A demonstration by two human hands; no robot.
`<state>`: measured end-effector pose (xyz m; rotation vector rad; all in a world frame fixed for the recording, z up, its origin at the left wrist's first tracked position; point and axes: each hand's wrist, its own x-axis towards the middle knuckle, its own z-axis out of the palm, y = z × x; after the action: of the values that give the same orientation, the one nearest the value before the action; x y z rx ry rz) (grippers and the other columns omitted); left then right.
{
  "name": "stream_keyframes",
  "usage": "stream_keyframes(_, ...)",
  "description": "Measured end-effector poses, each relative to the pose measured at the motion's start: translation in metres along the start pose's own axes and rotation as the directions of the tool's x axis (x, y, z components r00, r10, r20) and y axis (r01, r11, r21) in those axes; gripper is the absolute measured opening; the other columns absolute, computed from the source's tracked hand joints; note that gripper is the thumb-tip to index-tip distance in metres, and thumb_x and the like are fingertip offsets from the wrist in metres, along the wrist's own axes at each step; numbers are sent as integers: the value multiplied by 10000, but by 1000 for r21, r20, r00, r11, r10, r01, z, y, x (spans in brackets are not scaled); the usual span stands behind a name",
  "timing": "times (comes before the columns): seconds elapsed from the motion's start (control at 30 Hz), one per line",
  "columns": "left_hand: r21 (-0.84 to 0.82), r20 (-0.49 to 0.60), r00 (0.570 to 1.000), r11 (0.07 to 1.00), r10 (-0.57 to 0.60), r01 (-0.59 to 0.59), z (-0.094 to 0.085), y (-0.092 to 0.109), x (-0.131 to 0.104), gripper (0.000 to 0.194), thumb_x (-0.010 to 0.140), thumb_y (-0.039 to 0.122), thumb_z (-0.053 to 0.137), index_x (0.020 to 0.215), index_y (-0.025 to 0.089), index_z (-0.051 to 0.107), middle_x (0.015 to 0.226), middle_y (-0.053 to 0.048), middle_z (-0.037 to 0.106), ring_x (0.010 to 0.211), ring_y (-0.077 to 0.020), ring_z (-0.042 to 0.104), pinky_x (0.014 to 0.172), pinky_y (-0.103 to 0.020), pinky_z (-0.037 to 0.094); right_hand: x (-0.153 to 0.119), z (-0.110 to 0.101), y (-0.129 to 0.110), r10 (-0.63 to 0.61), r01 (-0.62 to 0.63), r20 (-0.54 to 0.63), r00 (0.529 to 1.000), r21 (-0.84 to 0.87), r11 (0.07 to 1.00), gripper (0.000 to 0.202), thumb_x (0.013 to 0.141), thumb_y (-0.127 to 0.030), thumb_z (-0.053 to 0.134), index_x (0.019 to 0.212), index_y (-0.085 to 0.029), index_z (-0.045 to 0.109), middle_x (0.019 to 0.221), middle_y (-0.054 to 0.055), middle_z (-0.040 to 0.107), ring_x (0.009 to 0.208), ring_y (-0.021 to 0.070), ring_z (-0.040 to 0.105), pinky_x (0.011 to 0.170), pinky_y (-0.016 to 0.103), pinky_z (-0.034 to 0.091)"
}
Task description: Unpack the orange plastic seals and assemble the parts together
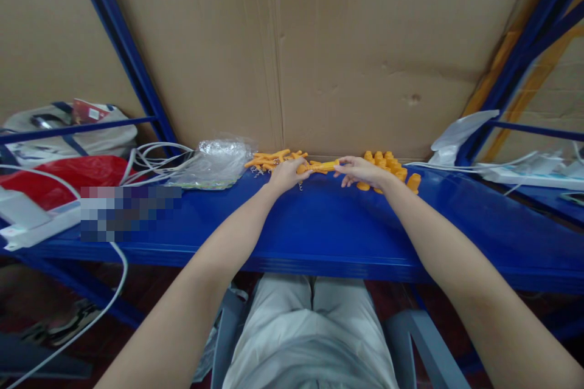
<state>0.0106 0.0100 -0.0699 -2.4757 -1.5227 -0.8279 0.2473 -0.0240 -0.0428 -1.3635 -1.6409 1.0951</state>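
Between my hands, just above the blue tabletop, is a slim orange-yellow plastic piece; its exact kind is too small to make out. My left hand is closed around its left end, and a thin metal chain dangles below the fingers. At the piece's right end, my right hand pinches with thumb and index finger while the other fingers curl loosely. Behind my left hand lies a pile of orange sticks with small chains. Several orange cup-shaped pieces stand grouped beyond my right hand, partly hidden by it.
The blue table backs onto a cardboard panel. To the left are a clear plastic bag, white cables, a red bag and a white power strip. Another white cable runs along the right.
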Motion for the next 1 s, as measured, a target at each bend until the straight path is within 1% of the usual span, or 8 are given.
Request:
stream_keyframes(0.13, -11, -17, 1000, 1000, 11, -11, -1, -1, 0, 340, 938, 439, 640, 1178, 209, 712, 1030, -82, 771, 974, -248, 713, 884, -339, 533, -3, 1, -2, -50, 50, -2, 999, -39, 998, 123, 980, -275, 646, 913, -177, 616, 723, 29, 734, 471, 77, 583, 471, 169, 478)
stream_keyframes(0.33, 14, -41, 997, 998, 58, -57, 0, 1, 0, 321, 933, 457, 637, 1135, 221, 716, 1047, -78, 770, 962, -243, 703, 856, -336, 534, 0, 6, -2, 44, -47, -63, 997, -55, 997, 473, 1040, -456, 498, 659, -182, 562, 485, 31, 601, 356, 87, 468, 371, 198, 366)
stream_keyframes(0.43, 5, -36, 999, 999, 37, -37, 0, 2, 0, 328, 930, 461, 640, 1141, 221, 717, 1066, -85, 765, 962, -249, 706, 853, -342, 534, 2, 7, -2, 59, -68, -104, 993, -80, 994, 509, 1015, -531, 524, 645, -184, 557, 442, 11, 551, 326, 72, 412, 346, 190, 320)
stream_keyframes(0.5, -3, -25, 999, 999, 32, -32, 0, 2, 0, 329, 937, 463, 632, 1141, 219, 717, 1051, -84, 766, 953, -248, 708, 853, -337, 532, 1, 5, -3, 62, -68, -91, 994, -67, 995, 484, 1012, -544, 523, 703, -177, 586, 493, 18, 596, 345, 72, 441, 361, 186, 349)
stream_keyframes(0.63, -3, -9, 1000, 1000, 25, -25, -3, 1, 0, 320, 940, 448, 638, 1142, 213, 717, 999, -73, 767, 953, -245, 713, 870, -329, 525, -2, 1, -4, -10, 10, -20, 1000, -2, 1000, 178, 971, -354, 664, 936, -184, 624, 753, 30, 743, 461, 84, 584, 465, 183, 469)
stream_keyframes(0.73, 6, -2, 1000, 1000, 14, -14, -5, 3, -1, 313, 942, 438, 639, 1141, 208, 716, 990, -73, 765, 944, -243, 715, 861, -326, 522, -4, -2, -4, -68, 68, -6, 998, -18, 998, 98, 940, -234, 702, 925, -183, 620, 749, 9, 738, 466, 68, 581, 467, 161, 457)
stream_keyframes(0.87, 3, -14, 999, 999, 34, -34, -6, 4, -2, 321, 949, 442, 623, 1149, 206, 709, 973, -71, 766, 908, -236, 705, 838, -323, 519, -3, -2, -3, -110, 110, -1, 994, -56, 992, 263, 994, -266, 625, 751, -166, 607, 651, 9, 692, 431, 52, 544, 434, 147, 413)
stream_keyframes(1.0, -18, -43, 997, 997, 70, -71, -4, 2, -1, 287, 937, 441, 636, 1096, 216, 716, 1021, -72, 763, 922, -233, 697, 837, -319, 516, 2, 3, -2, -61, 58, -58, 996, -49, 997, 400, 1016, -381, 571, 674, -174, 581, 511, 9, 606, 369, 67, 474, 368, 172, 362)
